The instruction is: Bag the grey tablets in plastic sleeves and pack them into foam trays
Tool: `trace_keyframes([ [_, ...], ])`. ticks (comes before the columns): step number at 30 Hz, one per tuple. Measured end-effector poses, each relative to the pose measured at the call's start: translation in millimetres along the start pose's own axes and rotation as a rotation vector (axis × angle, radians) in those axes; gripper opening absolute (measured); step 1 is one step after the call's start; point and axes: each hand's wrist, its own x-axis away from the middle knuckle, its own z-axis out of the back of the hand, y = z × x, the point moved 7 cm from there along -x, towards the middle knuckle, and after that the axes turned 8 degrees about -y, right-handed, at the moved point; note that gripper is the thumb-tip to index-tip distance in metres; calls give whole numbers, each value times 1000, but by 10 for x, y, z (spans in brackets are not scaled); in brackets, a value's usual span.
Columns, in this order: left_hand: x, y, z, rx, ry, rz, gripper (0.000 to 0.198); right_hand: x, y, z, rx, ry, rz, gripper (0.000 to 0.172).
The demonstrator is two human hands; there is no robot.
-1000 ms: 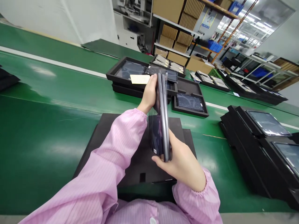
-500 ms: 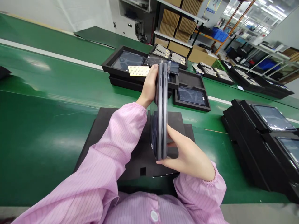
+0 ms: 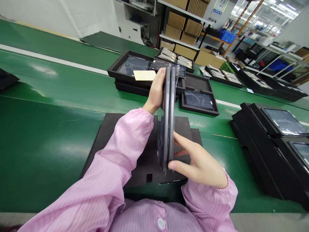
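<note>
Two dark grey tablets (image 3: 169, 116) stand edge-on in front of me, side by side, with a narrow gap between them. Clear film sticks out at their far end, and the left one's screen side shows at a slant. My left hand (image 3: 157, 91) is closed around their far end from the left; its fingers are partly hidden behind them. At the near end on the right, my right hand (image 3: 198, 161) has its thumb on the lower corner and its fingertips against the right tablet's face. Beneath them lies a black foam tray (image 3: 111, 138).
Black trays with tablets (image 3: 199, 99) stand across the green bench (image 3: 43, 135), a yellow dotted sheet (image 3: 145, 75) on one. To the right is a tall stack of black trays (image 3: 258, 154) with tablets on top. Farther back are trays of grey parts (image 3: 224, 75) and shelves with cartons (image 3: 177, 21).
My right thumb has slid from under the tablets' near end to the right tablet's corner, and that hand has shifted slightly right. The left hand keeps its hold. The view has shifted slightly.
</note>
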Motion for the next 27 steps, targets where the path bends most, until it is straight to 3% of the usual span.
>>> trace_keyframes([
  [4, 69, 152, -107, 80, -54, -17, 31, 20, -28, 61, 6, 129, -24, 56],
  [12, 171, 424, -283, 14, -187, -135, 43, 75, -175, 77, 145, 185, 98, 42],
  [19, 203, 431, -322, 25, -221, -154, 45, 82, -169, 89, 113, 237, 64, 40],
  [27, 133, 313, -239, -30, -167, -128, 45, 50, -155, 84, 137, 290, 67, 43],
])
